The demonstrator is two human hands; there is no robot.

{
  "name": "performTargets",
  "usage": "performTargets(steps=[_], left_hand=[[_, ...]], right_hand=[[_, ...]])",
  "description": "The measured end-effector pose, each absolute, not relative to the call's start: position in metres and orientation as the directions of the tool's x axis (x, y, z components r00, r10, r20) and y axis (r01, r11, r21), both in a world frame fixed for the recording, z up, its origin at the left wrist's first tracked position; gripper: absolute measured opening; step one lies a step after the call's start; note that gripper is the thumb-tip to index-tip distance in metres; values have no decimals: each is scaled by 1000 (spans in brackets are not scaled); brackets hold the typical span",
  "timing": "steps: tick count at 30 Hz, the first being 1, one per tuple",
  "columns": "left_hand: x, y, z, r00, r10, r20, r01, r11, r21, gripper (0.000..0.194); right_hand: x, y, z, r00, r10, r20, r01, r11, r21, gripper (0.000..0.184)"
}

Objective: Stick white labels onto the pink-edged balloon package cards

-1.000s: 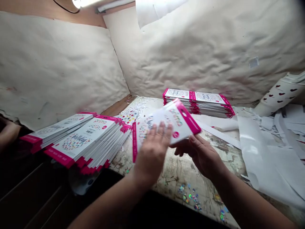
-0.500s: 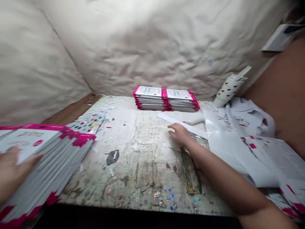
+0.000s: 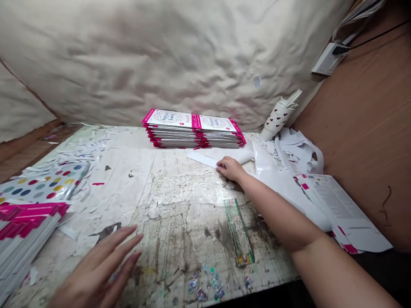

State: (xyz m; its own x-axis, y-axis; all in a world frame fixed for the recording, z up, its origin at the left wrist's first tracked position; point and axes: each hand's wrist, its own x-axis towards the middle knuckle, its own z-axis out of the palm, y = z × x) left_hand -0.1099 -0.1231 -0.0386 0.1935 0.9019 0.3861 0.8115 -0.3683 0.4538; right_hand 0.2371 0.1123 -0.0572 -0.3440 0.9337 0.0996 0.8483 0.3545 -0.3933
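Note:
My right hand reaches across the table with its fingers closed on a white paper strip; the far part of the strip is hidden under the hand. My left hand is at the front left, its fingers stretched out and apart, holding nothing. Left of it lies a fanned stack of pink-edged white packets, cut off by the frame edge. Behind the right hand, a second stack of pink and white printed packets lies against the back covering.
At right are glossy white sheets, curled white offcuts, a printed flat package and a heart-patterned tumbler. A power strip hangs on the right wall. Dotted film lies at left, shiny sequins at the front edge.
My left hand has left the packet stack and moved right over the table. My right hand has closed on the white strip. The view has turned to the right.

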Motion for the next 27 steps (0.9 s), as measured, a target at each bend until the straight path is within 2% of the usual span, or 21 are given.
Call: performTargets(steps=[3, 8, 12, 20, 24, 27], left_hand=[[-88, -119, -53, 295, 875, 385, 810, -443, 386, 34], [-68, -114, -49, 345, 851, 396, 788, -492, 370, 27], [-67, -113, -49, 360, 848, 390, 785, -501, 364, 26], [-64, -108, -43, 384, 828, 409, 767, -533, 357, 26], [-38, -80, -13, 484, 742, 464, 718, -640, 273, 22], [-11, -65, 14, 558, 622, 549, 658, -735, 164, 21]], right_hand=[[239, 117, -58, -308, 946, 96, 842, 318, -436, 18], [236, 125, -59, -170, 984, 51, 856, 173, -486, 38], [234, 126, -60, -118, 992, 45, 840, 124, -528, 29], [234, 123, -65, -113, 987, 117, 756, 162, -634, 21], [235, 124, -56, -141, 985, 102, 699, 172, -695, 2], [226, 113, -39, -243, 966, 85, 644, 226, -731, 8]])
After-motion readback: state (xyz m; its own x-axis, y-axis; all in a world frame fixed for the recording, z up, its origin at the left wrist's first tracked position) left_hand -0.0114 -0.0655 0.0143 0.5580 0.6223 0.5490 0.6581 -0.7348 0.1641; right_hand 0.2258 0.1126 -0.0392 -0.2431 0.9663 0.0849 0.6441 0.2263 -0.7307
